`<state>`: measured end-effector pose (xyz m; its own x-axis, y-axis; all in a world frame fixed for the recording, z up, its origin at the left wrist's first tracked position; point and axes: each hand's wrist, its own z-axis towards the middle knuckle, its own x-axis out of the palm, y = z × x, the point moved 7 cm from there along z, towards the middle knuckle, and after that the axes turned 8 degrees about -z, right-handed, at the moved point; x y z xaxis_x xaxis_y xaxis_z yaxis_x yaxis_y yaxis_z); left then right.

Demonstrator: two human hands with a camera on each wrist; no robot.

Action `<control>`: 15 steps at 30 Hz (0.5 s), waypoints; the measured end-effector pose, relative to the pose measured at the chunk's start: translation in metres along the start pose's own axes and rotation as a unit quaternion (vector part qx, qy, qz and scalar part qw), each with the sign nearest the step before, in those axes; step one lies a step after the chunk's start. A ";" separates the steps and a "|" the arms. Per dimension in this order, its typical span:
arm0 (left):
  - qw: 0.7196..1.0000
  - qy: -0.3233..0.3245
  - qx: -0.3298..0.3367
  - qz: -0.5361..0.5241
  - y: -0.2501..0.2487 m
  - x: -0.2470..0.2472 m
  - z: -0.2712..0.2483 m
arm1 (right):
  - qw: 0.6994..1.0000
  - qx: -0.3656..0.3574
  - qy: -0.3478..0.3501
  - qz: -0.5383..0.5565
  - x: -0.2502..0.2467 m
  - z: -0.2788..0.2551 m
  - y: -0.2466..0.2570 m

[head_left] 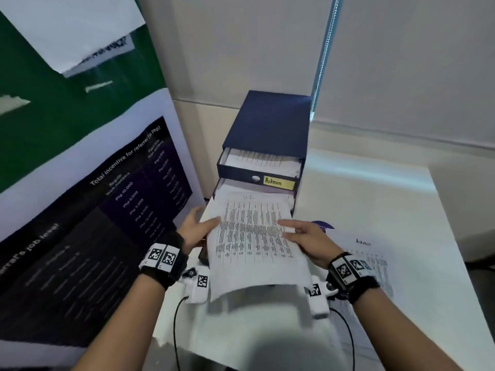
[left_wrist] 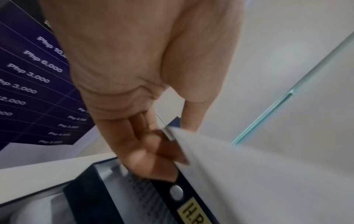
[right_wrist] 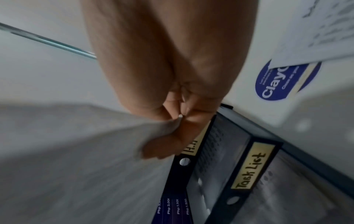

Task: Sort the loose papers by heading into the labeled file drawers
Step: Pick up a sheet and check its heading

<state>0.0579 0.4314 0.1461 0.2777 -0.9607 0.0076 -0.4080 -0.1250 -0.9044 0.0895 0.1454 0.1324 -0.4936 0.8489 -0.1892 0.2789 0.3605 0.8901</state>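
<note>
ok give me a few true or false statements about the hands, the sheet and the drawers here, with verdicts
1. Both hands hold one printed sheet by its side edges. True: the left hand and the right hand grip it.
2. The top drawer is labeled Task List. False: its yellow label reads Admin.
3. The sheet's far end lies over the second drawer, labeled H.R. True.
4. All drawers are pushed fully shut. False: the top drawer and the second drawer are pulled out, with papers inside.
5. A sheet headed Admin lies on the table beside the right hand. True.
</note>
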 end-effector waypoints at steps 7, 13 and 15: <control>0.997 0.053 -0.050 0.018 0.005 -0.019 0.006 | 0.991 0.032 -0.126 0.033 -0.016 0.052 0.021; 0.999 0.032 0.024 0.019 -0.013 -0.008 0.025 | 0.996 0.091 0.023 -0.005 -0.004 0.027 0.015; 0.999 0.022 0.041 0.013 -0.020 -0.003 0.033 | 0.989 0.114 0.090 -0.017 0.005 0.019 0.013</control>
<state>0.0942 0.4448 0.1497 0.2292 -0.9734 0.0004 -0.3415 -0.0808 -0.9364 0.1057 0.1618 0.1354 -0.6389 0.7594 -0.1230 0.4277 0.4836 0.7637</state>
